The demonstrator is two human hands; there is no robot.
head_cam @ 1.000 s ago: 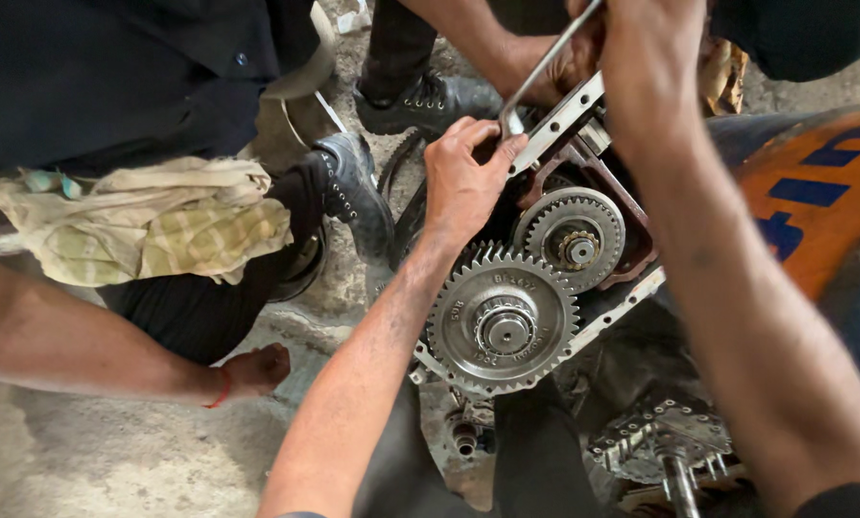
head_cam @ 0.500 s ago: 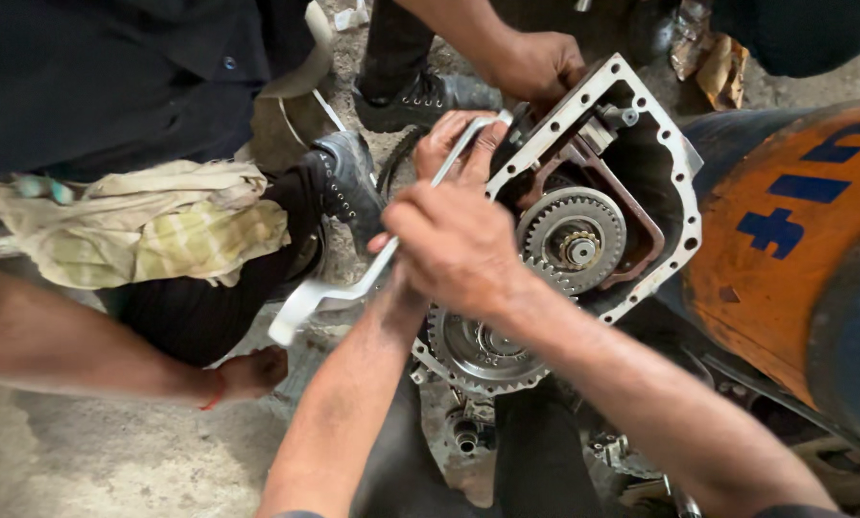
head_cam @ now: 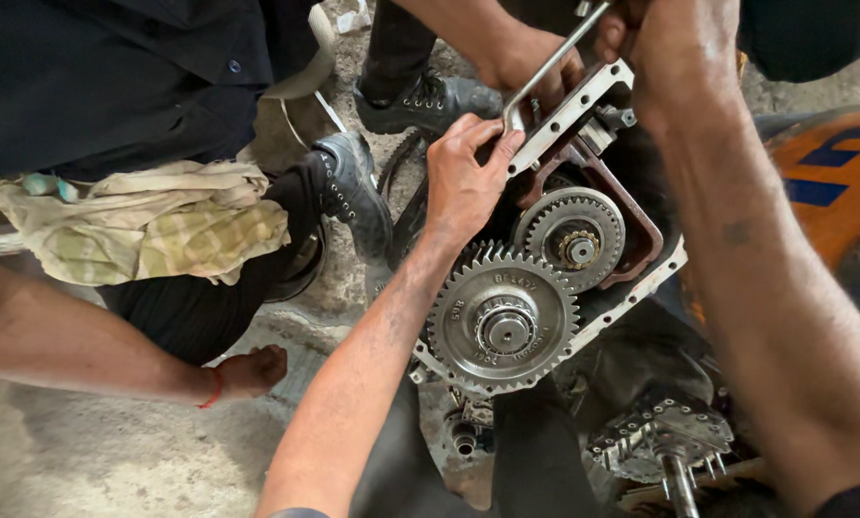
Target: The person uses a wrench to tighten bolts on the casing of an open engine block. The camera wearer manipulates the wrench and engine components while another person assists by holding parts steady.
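Looking down from a head camera at an open gear housing (head_cam: 641, 278), a pale metal frame with two exposed gears inside. The large gear (head_cam: 503, 319) sits at the housing's lower left; the smaller gear (head_cam: 574, 238) meshes just above and right of it. The person's left hand (head_cam: 463, 177) rests at the housing's upper left edge, fingers curled against the rim and touching the lower end of a slim metal bar (head_cam: 550, 67). The right hand (head_cam: 674, 48), above the housing's top corner, is clenched around the bar's upper end. A co-worker's hand (head_cam: 516, 59) presses just behind the bar, above the housing. Left of the housing lie a black shoe (head_cam: 353, 187) and a crumpled cloth (head_cam: 152, 230).

The bar looks stiff, light and probably greasy, best gripped firmly near its ends. The gears look heavy, oily and sharp-toothed, better held by the hub than the teeth.
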